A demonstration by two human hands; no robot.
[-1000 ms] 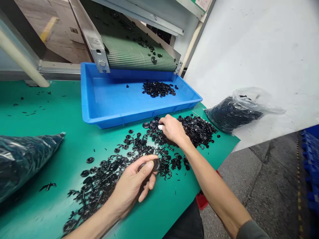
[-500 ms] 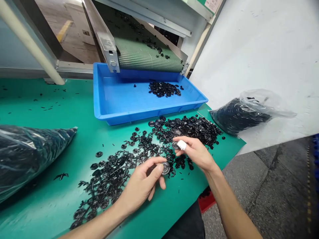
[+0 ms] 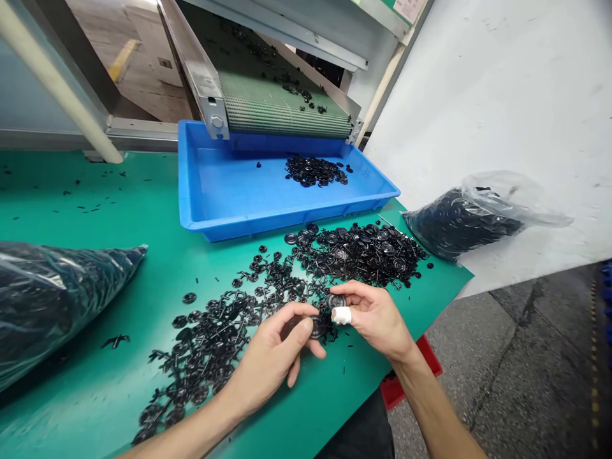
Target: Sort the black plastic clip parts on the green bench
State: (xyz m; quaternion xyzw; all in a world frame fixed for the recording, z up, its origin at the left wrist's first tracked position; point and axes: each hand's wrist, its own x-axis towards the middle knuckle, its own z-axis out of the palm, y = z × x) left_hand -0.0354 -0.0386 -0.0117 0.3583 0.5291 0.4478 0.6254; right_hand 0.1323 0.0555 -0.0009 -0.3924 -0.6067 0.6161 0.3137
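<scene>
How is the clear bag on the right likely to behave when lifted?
The clear bag will probably sag and shift shape, as it looks thin and crumpled. It may feel weighty, since black pieces fill much of it. Tipping it could spill some: no tie shows on its loose end.

Factory workshop, green conveyor belt, blue plastic tray, loose black parts heaped

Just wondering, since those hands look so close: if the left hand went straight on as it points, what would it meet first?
Probably the round black disc in the right hand; depth is unclear, so that hand's white-wrapped thumb might come first.
</scene>
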